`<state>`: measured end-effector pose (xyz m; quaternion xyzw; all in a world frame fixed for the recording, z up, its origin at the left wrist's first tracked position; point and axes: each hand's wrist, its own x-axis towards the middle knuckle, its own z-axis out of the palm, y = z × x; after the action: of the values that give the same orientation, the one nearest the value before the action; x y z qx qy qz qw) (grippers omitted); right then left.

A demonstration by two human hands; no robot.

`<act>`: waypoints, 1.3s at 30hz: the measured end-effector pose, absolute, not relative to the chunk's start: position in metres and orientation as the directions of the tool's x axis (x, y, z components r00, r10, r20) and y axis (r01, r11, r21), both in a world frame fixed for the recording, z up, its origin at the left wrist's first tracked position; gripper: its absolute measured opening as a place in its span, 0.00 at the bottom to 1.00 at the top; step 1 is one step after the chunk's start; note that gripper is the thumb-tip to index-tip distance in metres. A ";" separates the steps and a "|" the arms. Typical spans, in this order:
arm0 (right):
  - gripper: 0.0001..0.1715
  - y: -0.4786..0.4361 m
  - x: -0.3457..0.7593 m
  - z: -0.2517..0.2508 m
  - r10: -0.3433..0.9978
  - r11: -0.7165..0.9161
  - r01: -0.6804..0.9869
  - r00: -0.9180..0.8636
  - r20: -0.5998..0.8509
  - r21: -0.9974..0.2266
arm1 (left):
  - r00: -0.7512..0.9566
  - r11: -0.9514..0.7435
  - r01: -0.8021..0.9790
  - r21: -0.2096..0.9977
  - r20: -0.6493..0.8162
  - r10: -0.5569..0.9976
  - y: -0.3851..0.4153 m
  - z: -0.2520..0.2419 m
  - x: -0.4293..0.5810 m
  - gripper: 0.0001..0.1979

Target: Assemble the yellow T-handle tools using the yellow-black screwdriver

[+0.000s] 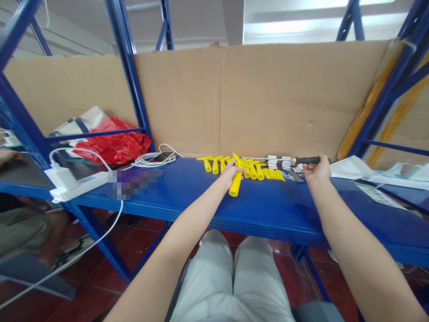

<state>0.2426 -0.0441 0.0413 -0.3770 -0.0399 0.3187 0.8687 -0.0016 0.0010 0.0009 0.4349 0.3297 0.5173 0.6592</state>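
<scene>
The left hand (231, 174) has its fingers curled closed around a bright yellow plastic scraper-like piece with a hollow round handle (235, 187), held just above the tabletop with the handle end pointing toward the person. The right hand (317, 170) grips a long screwdriver with a black and yellow handle (308, 160), its fingers wrapped round the grip; the thin metal shaft runs leftward to the head of the yellow piece, though whether the tip sits in a screw cannot be made out. That held piece looks to be partway through its handling. Around the left hand, similar T-shaped yellow pieces (215, 166) lie in a row, on both sides of it; they are too small to tell which, if any, are complete. To their right, parts lie loose and appear unfitted: a fanned row of small flat yellow plastic pieces (274, 174), tiny shiny metal bits (287, 175), thin grey metal plates (296, 176) and, behind these, stacked white-and-dark strips (279, 161). Judging by these, a fair share of the work seems left. All rest on the blue metal tabletop (187, 192), in front of a tall brown cardboard panel (268, 98).
</scene>
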 end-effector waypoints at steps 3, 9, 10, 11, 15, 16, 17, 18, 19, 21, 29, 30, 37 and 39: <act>0.13 -0.042 0.245 0.040 0.579 0.513 -0.515 0.798 -0.166 -0.687 | 0.250 0.100 -0.398 0.912 0.003 0.968 0.001 0.002 -0.002 0.36; 0.13 -0.036 0.253 0.035 0.582 0.508 -0.509 0.798 -0.159 -0.695 | 0.288 0.129 -0.439 0.889 0.004 0.958 0.001 0.004 -0.003 0.36; 0.13 -0.035 0.254 0.035 0.585 0.506 -0.507 0.796 -0.155 -0.697 | 0.292 0.131 -0.443 0.887 0.004 0.956 0.001 0.004 -0.003 0.36; 0.14 -0.035 0.255 0.034 0.586 0.505 -0.507 0.795 -0.153 -0.698 | 0.294 0.132 -0.443 0.887 0.005 0.956 0.001 0.004 -0.003 0.36; 0.13 -0.035 0.254 0.035 0.572 0.520 -0.513 0.803 -0.167 -0.683 | 0.281 0.112 -0.426 0.898 0.013 0.960 0.000 0.003 -0.003 0.35; 0.13 -0.035 0.254 0.035 0.571 0.522 -0.514 0.804 -0.168 -0.680 | 0.273 0.106 -0.412 0.905 0.012 0.962 0.000 0.003 -0.003 0.35; 0.13 -0.035 0.253 0.036 0.571 0.523 -0.513 0.804 -0.167 -0.681 | 0.263 0.097 -0.394 0.914 0.011 0.965 0.001 0.002 -0.003 0.35; 0.13 -0.035 0.253 0.036 0.573 0.522 -0.510 0.803 -0.162 -0.684 | 0.251 0.085 -0.372 0.924 0.012 0.968 0.001 0.002 -0.003 0.35; 0.13 -0.034 0.254 0.036 0.575 0.520 -0.506 0.803 -0.155 -0.688 | 0.236 0.070 -0.348 0.935 0.015 0.972 0.001 0.001 -0.002 0.35; 0.13 -0.034 0.255 0.036 0.573 0.524 -0.494 0.807 -0.142 -0.694 | 0.206 0.037 -0.297 0.954 0.026 0.978 0.002 0.000 -0.001 0.35; 0.15 -0.040 0.248 0.042 0.638 0.501 -0.513 0.763 -0.103 -0.697 | 0.153 -0.070 -0.134 0.988 0.090 0.984 0.003 -0.004 -0.002 0.36; 0.15 -0.042 0.246 0.043 0.649 0.487 -0.521 0.753 -0.108 -0.701 | 0.147 -0.078 -0.125 0.989 0.096 0.984 0.003 -0.004 -0.002 0.36; 0.18 -0.048 0.243 0.046 0.732 0.452 -0.545 0.679 -0.056 -0.706 | 0.123 -0.078 -0.122 0.989 0.094 0.988 0.005 -0.004 -0.003 0.36; 0.20 -0.049 0.244 0.044 0.751 0.470 -0.529 0.661 0.005 -0.707 | 0.116 -0.072 -0.135 0.988 0.087 0.989 0.005 -0.004 -0.003 0.35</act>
<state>0.2438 -0.0490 0.0445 -0.3477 -0.1595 0.3798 0.8423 -0.0031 0.0054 -0.0039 0.5154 0.4147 0.5198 0.5406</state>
